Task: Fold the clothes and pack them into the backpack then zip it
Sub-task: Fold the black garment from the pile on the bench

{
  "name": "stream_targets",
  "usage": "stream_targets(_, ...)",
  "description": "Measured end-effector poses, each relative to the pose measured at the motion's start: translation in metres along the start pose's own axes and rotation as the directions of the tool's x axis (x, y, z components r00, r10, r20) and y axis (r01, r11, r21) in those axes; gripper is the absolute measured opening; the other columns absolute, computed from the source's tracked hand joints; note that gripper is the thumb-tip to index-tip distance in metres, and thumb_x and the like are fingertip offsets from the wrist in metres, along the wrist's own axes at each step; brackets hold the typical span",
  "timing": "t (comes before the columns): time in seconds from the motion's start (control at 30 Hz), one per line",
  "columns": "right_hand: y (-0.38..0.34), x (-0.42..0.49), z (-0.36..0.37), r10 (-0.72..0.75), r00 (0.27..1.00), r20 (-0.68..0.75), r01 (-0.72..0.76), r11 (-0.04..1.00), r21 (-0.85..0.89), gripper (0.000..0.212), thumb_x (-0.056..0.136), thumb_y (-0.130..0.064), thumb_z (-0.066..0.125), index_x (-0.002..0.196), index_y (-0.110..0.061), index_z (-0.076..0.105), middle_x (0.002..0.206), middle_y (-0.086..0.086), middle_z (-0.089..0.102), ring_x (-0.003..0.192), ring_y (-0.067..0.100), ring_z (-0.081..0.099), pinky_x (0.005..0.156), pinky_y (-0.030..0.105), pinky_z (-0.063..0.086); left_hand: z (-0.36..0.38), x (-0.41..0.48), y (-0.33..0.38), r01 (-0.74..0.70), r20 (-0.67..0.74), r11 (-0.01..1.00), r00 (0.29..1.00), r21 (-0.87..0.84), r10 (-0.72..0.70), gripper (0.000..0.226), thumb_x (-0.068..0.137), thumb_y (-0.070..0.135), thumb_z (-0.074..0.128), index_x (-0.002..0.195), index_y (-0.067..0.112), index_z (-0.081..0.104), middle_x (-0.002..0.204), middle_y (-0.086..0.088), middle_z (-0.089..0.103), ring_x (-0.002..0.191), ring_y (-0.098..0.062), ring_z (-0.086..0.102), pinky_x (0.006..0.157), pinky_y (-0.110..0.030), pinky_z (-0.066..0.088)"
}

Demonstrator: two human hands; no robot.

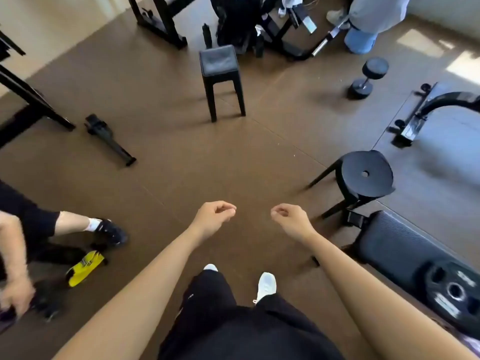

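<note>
While backpack (pixel 233 22) stands afar, left hand (pixel 213 216) and right hand (pixel 291 219) curl.

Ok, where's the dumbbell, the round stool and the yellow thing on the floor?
dumbbell (pixel 367 80), head view, on its handle.
round stool (pixel 375 183), head view, on the seat beside the hole.
yellow thing (pixel 85 267), head view, on its middle.

No text legible from here. Dark print on the yellow item (pixel 85 268) on the floor: too blurred to read. Raised markings on the weight plate (pixel 441 281): unreadable too.
</note>
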State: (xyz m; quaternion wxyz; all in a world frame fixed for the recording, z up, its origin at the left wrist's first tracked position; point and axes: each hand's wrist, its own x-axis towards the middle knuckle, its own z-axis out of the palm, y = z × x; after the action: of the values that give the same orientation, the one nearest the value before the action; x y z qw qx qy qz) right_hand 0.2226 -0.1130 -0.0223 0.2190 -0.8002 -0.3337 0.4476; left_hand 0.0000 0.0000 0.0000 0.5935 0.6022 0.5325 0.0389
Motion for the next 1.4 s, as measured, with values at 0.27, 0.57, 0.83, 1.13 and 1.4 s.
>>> stream_targets(0.27, -0.029, 0.069, -0.015, 0.112, 0.993, 0.03, -0.113, 0.993, 0.036, 0.013, 0.096, -0.031, 0.063, 0.098, -0.024, 0.073, 0.096, 0.0, 0.075, 0.097, 0.023, 0.07, 0.093, 0.042, 0.056, -0.012, 0.059, 0.008, 0.087, -0.008, 0.991, 0.996, -0.099, -0.088, 0.012, 0.096, 0.011, 0.066, 0.101, 0.014, 0.077, 0.099, -0.013, 0.077, 0.082, -0.015, 0.065, 0.081, -0.026, 0.051)
stream_targets(0.57, -0.127, 0.17, -0.033, 0.129, 0.991, 0.028, -0.132, 0.972, 0.193, 0.018, 0.104, -0.023, 0.055, 0.114, -0.015, 0.068, 0.102, 0.009, 0.072, 0.088, 0.018, 0.067, 0.075, 0.024, 0.052, -0.105, 0.186, 0.047, 0.093, 0.001, 0.995, 0.996, -0.043, -0.093, 0.019, 0.093, 0.013, 0.065, 0.085, 0.026, 0.077, 0.092, -0.009, 0.078, 0.084, -0.02, 0.069, 0.085, -0.037, 0.055)
stream_targets(0.83, -0.175, 0.27, -0.071, 0.13, 0.99, -0.046, -0.121, 0.979, 0.161, 0.011, 0.095, -0.022, 0.064, 0.092, -0.029, 0.071, 0.09, 0.007, 0.075, 0.085, 0.028, 0.073, 0.086, 0.043, 0.058, -0.136, 0.306, 0.128, 0.051, 0.082, 0.991, 0.995, 0.125, -0.061, 0.017, 0.091, 0.016, 0.068, 0.083, 0.028, 0.076, 0.085, -0.003, 0.078, 0.078, -0.014, 0.068, 0.087, -0.037, 0.056)
stream_targets(1.13, -0.186, 0.43, -0.169, 0.158, 0.987, -0.021, -0.155, 0.981, 0.119, 0.014, 0.094, -0.027, 0.064, 0.103, -0.028, 0.074, 0.093, -0.005, 0.074, 0.094, 0.021, 0.068, 0.094, 0.041, 0.053, -0.109, 0.458, 0.248, 0.112, 0.14, 0.951, 0.978, 0.287, -0.157, 0.013, 0.094, 0.02, 0.065, 0.094, 0.023, 0.078, 0.095, 0.004, 0.078, 0.098, -0.017, 0.071, 0.094, -0.034, 0.054)
stream_targets(1.4, -0.228, 0.572, -0.292, 0.114, 0.99, 0.086, -0.104, 0.988, -0.113, 0.024, 0.098, -0.026, 0.06, 0.113, -0.016, 0.075, 0.106, 0.003, 0.075, 0.101, 0.022, 0.068, 0.093, 0.038, 0.053, -0.106, 0.585, 0.363, 0.063, 0.129, 0.958, 0.986, 0.28, -0.103, 0.011, 0.095, 0.019, 0.067, 0.095, 0.022, 0.078, 0.087, 0.008, 0.075, 0.084, -0.012, 0.068, 0.083, -0.025, 0.052)
